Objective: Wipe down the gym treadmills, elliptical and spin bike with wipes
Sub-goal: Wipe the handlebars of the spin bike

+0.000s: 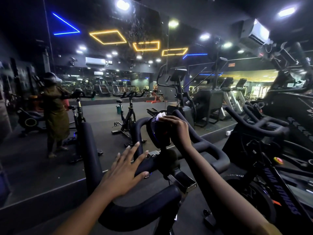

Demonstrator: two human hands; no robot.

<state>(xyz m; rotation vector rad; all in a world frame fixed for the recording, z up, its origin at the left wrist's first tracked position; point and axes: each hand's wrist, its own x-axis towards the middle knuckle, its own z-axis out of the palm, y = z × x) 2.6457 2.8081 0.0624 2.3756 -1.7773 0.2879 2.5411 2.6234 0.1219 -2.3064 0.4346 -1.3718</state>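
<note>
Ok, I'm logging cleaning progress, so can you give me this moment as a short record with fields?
machine: black spin bike, facing a wall mirror
right hand: holds a crumpled white wipe against the top of the bike's black rounded console
left hand: fingers straight, resting flat on the black padded handlebar
nearby: second black spin bike to the right

White crumpled wipe (160,115); matte black spin bike handlebar (91,150); purple frame lettering (278,189); yellow neon ceiling rectangles (103,32), blue neon lines (66,22).
</note>
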